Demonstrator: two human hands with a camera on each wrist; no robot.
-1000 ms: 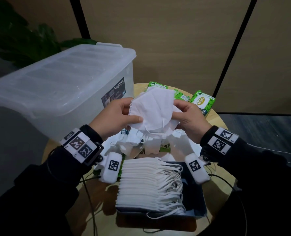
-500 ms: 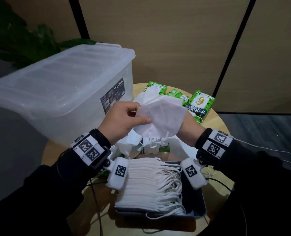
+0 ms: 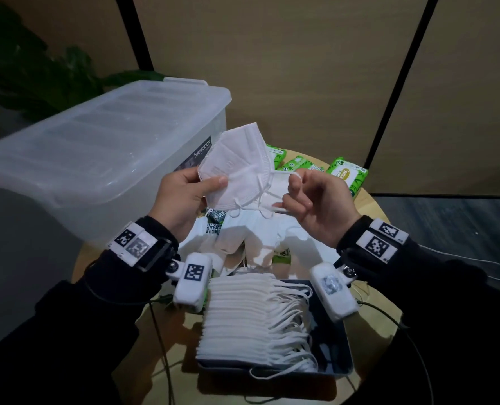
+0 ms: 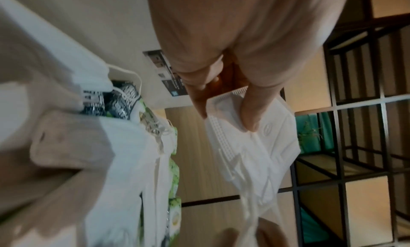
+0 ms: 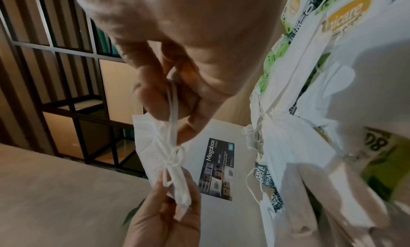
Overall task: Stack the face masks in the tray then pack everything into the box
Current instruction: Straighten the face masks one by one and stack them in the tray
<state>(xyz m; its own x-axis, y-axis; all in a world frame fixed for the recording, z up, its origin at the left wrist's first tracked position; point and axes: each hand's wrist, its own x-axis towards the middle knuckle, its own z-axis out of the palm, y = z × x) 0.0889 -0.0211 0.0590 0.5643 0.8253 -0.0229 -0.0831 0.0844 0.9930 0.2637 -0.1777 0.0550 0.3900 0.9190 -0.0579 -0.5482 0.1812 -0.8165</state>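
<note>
Potted plant [image 3: 38, 71]; black shelving [image 4: 363, 110]

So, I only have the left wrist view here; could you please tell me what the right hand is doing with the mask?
Observer: The right hand pinches the ear loops of the mask that the left hand holds by its edge; the loops are knotted together.
Operator: Thank you. How far along is the stacking?
Observer: The head view shows a stack of masks filling most of the blue tray.
Operator: And can we pack straight away?
Observer: Not yet: the lid is on the clear box.
</note>
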